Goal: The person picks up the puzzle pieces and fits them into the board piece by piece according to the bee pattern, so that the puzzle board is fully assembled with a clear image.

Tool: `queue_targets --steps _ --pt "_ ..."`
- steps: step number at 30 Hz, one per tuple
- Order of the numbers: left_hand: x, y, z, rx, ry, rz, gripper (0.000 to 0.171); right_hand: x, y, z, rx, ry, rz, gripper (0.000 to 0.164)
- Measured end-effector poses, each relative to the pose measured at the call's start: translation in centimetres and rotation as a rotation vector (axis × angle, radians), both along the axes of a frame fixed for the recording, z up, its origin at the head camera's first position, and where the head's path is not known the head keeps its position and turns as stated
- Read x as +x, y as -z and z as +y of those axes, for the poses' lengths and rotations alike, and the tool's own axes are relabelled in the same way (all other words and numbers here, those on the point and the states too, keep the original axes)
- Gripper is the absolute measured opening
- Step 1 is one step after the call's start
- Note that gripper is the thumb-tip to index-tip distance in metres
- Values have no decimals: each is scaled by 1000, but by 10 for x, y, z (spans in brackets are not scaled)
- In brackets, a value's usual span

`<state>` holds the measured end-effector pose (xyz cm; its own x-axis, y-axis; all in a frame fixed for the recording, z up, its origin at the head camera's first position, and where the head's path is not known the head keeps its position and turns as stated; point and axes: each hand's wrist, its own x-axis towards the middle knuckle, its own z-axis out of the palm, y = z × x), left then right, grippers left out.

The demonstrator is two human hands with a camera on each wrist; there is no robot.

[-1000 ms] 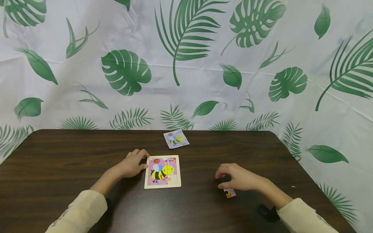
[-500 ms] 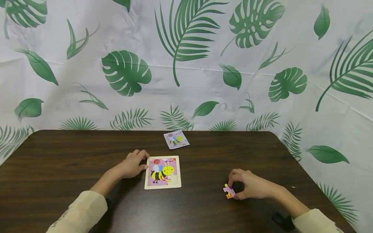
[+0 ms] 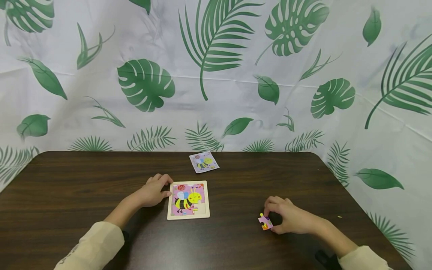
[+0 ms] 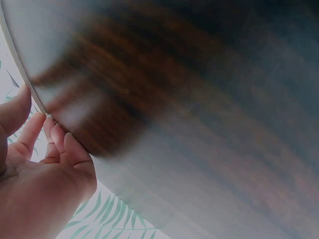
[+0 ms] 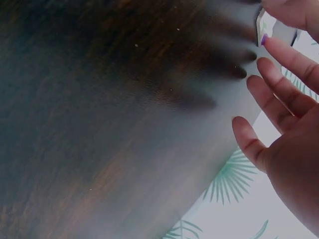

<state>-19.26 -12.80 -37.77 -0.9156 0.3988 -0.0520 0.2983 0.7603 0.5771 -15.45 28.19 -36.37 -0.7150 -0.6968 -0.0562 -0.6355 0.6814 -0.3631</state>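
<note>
A square wooden jigsaw tray (image 3: 201,210) with a bee picture lies left of centre in the head view. Its lower right corner shows bare wood. My left hand (image 3: 153,194) rests at the tray's left side, index finger by the upper corner and thumb against the edge. In the left wrist view, the fingertips (image 4: 37,117) meet the tray's thin edge. Off to the right, my right hand (image 3: 291,218) pinches a pink and yellow puzzle piece (image 3: 266,222) between thumb and index finger, close over the table. The right wrist view shows its other fingers spread.
A paper card (image 3: 204,162) with the same bee picture lies behind the tray, near the back edge of the dark wooden table (image 3: 229,247). Behind hangs a white cloth (image 3: 216,108) printed with green leaves. A small light speck (image 3: 339,216) lies at the right.
My right hand has shifted right and come round to the piece's right side, now pinching it and leaving more of it visible. The left hand and tray have stayed put.
</note>
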Motion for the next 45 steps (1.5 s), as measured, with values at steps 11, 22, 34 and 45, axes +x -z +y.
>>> queue_targets --steps 11,22,34,45 --pt "0 -1 -1 0 0 -7 25 0 5 0 -10 -9 54 26" --pt "-1 0 -1 -1 -5 -6 24 -1 6 1 -1 -27 89 26" --pt "0 -1 0 2 6 -1 24 -6 4 -6 -15 -40 98 24" --pt "1 -3 1 13 19 25 23 -16 4 -33 -23 -27 65 20"
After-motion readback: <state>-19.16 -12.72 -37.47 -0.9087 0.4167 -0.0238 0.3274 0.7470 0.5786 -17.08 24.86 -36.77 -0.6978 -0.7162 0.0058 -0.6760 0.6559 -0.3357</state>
